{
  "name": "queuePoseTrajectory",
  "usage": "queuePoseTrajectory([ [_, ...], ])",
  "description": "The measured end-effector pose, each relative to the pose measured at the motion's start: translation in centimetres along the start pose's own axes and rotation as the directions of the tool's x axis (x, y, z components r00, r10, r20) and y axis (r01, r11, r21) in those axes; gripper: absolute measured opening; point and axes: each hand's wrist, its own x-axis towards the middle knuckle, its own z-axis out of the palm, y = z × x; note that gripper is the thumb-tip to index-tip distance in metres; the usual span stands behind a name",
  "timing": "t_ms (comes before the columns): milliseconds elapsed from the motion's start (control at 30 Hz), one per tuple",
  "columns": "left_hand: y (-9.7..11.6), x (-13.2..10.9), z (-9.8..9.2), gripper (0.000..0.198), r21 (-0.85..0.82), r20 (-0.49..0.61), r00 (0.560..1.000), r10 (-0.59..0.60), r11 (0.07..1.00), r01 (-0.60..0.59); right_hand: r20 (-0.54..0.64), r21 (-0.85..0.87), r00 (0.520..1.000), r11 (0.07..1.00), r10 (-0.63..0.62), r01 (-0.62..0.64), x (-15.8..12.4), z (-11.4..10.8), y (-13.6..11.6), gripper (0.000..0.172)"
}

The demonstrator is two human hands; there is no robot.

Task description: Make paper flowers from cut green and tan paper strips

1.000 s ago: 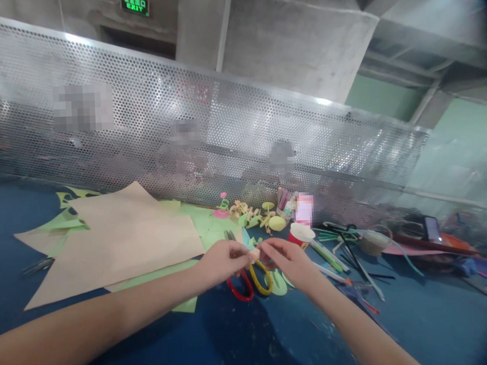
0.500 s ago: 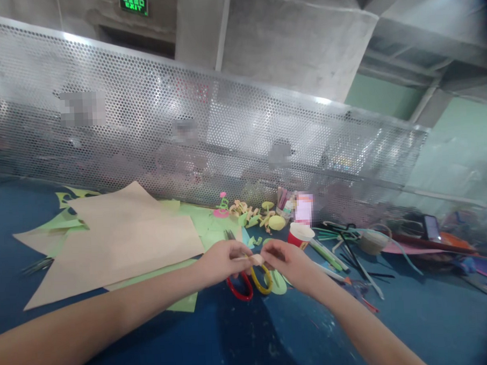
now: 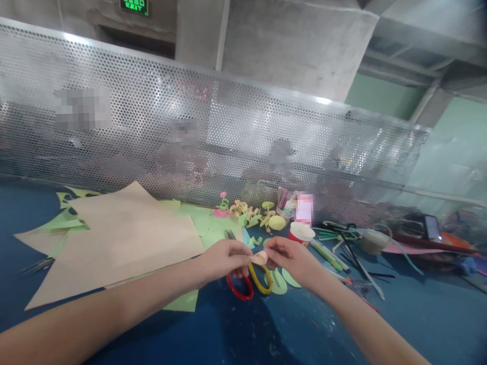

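A small curled strip of peach paper [image 3: 259,258] is held between my two hands, above the blue table. My left hand [image 3: 226,260] pinches its left end between thumb and fingers. At its right end, the fingertips of my right hand [image 3: 292,258] are closed on the strip. Scissors [image 3: 240,291] with one red and one yellow handle loop lie just below and behind my hands, their blades pointing away and partly covered by my left hand. Pale green paper ovals [image 3: 278,283] rest beside the yellow loop, under my right hand.
Large peach sheets [image 3: 129,241] lie over green paper [image 3: 213,227] on the left. Behind my hands are small paper curls [image 3: 244,208] and a red-and-white paper cup [image 3: 301,234]. Strips and pens [image 3: 327,254] clutter the right. A perforated metal screen [image 3: 143,111] borders the table's far side.
The peach strip now shows a rounder curl at its right end. My right hand has shifted slightly right, and another green oval shows under it. The scissors stay in place.
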Motion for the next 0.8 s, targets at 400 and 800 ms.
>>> queuePoseTrajectory([
  [400,0.7,-0.1,-0.1,0.036,0.045,0.005,0.997,-0.072,0.996,0.072,-0.002,-0.070,1.000,0.997,-0.015,0.015,-0.3,0.4,-0.3,0.016],
  [800,0.0,0.0,-0.3,0.035,0.081,0.090,0.995,0.030,0.996,-0.037,0.025,-0.232,0.994,0.966,-0.108,0.111,-0.6,1.0,-0.6,0.016],
])
